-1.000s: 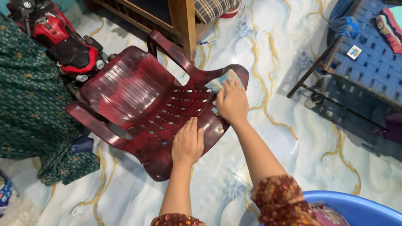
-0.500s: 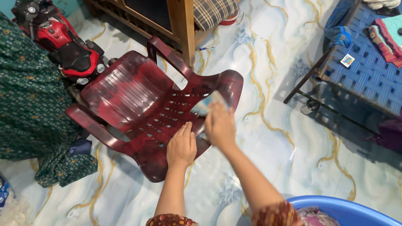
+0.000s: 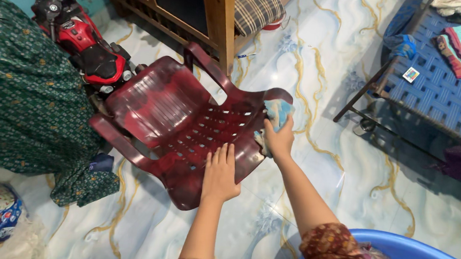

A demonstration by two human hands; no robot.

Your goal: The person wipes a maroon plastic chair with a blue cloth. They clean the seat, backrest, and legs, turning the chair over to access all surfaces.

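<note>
Maroon plastic chair (image 3: 177, 117) lies tipped on the floor (image 3: 346, 170), light, stiff, probably slick where wet; you steady it best by its rim. Your left hand (image 3: 220, 175) rests flat and open on the backrest. At two o'clock from it, your right hand (image 3: 278, 141) is closed around a soft, limp cloth (image 3: 278, 112) on the chair's edge.

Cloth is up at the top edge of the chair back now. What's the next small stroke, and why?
Probably draw the cloth in the right hand down across the slotted back of the chair toward the left hand, which lies flat there steadying it. The cloth sits at the rim, so that stretch lies next.
</note>
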